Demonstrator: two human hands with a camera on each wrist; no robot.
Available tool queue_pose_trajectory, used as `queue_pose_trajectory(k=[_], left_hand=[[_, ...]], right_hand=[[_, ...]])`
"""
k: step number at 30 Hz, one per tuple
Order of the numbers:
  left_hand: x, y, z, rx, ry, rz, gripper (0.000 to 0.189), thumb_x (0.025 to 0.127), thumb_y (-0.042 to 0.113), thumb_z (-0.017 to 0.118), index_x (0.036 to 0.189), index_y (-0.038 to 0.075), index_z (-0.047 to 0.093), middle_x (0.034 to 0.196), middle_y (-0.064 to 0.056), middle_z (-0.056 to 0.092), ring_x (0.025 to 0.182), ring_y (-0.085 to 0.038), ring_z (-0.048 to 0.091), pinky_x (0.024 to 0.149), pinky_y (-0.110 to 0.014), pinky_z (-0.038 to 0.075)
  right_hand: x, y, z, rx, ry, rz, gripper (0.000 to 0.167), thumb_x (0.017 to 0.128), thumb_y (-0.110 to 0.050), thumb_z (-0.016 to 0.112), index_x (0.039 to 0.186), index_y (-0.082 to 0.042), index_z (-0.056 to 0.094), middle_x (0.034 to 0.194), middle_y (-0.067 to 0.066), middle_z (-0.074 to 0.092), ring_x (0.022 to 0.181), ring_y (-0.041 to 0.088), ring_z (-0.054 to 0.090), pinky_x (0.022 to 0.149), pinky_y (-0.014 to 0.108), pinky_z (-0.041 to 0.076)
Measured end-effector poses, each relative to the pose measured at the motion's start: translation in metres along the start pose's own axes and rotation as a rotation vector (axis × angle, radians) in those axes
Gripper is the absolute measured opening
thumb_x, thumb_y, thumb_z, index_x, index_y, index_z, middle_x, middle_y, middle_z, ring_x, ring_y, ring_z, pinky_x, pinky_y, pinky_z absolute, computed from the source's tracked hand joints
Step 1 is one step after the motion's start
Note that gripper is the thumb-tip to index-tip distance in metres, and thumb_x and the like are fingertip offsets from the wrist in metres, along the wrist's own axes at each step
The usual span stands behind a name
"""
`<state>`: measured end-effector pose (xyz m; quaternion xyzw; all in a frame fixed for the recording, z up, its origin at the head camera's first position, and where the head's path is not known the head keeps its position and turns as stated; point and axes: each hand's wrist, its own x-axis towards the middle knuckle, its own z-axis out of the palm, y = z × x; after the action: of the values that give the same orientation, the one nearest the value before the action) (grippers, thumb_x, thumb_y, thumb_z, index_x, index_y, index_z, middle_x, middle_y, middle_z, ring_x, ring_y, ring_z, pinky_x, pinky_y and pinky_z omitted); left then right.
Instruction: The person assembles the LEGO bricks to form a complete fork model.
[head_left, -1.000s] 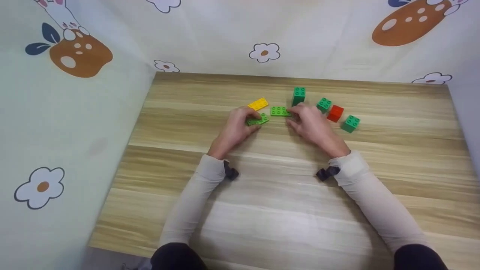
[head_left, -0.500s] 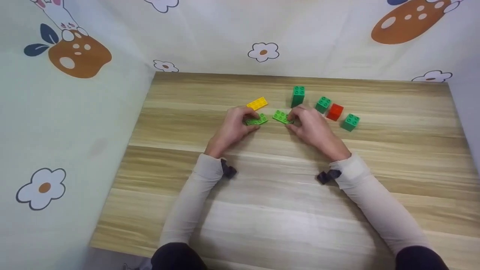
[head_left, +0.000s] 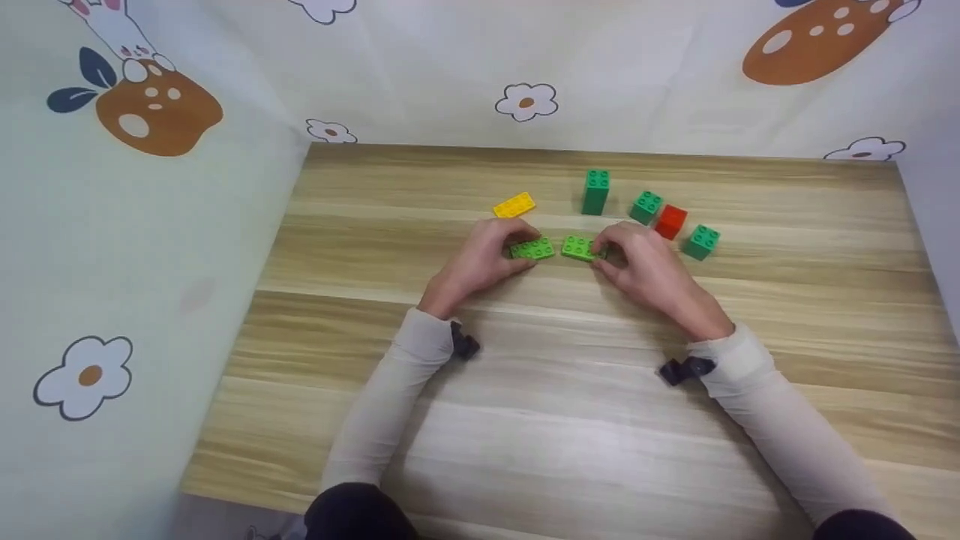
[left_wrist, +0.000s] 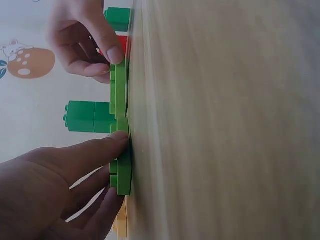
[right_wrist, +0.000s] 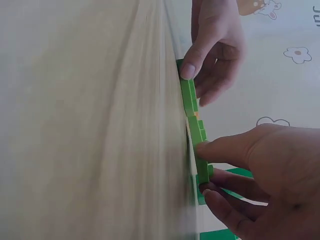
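Note:
Two flat lime-green toy bricks lie end to end with a narrow gap between them in the head view. My left hand (head_left: 487,253) pinches the left lime brick (head_left: 534,249) between thumb and fingers along its long sides. The right lime brick (head_left: 577,247) is gripped at its right end by my right hand (head_left: 649,266). In the right wrist view, that right lime brick (right_wrist: 197,142) tilts slightly, its near end at my fingertips. The left wrist view has my left thumb on the side of the left lime brick (left_wrist: 124,172).
Behind the hands stand a tall dark green stack (head_left: 596,193) and a flat yellow brick (head_left: 514,205). To the right are a green brick (head_left: 646,207), a red block (head_left: 671,222) and another green brick (head_left: 702,242). A patterned wall (head_left: 420,75) borders the wooden table (head_left: 555,420).
The right lime brick has been turned and drawn toward me by my right hand. My left hand has shifted its lime brick to the right and straightened it slightly.

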<state>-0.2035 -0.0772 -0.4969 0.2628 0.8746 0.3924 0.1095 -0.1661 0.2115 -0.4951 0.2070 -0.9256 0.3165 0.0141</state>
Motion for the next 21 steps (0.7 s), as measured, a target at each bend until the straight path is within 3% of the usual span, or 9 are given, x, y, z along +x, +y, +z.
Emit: queue_pose_trajectory(k=[8,21], left_hand=[[0.006,0.009,0.009,0.007,-0.068,0.028,0.035,0.095,0.009,0.084,0.129,0.010,0.077,0.129,-0.004,0.079,0.118,-0.018,0.070,0.111,-0.034,0.056],[0.015,0.012,0.021,0.024,-0.087,0.088,0.032,0.096,0.011,0.083,0.128,0.010,0.078,0.127,-0.004,0.079,0.119,-0.018,0.070,0.112,-0.034,0.055]], right_hand=[[-0.018,0.011,-0.009,0.040,-0.028,-0.045,0.023,0.093,-0.006,0.084,0.115,-0.006,0.077,0.117,0.011,0.079,0.113,0.030,0.073,0.102,0.051,0.060],[-0.021,0.019,-0.010,0.056,-0.072,-0.034,0.032,0.095,-0.007,0.082,0.126,-0.006,0.076,0.124,0.013,0.078,0.120,0.033,0.071,0.107,0.055,0.056]])
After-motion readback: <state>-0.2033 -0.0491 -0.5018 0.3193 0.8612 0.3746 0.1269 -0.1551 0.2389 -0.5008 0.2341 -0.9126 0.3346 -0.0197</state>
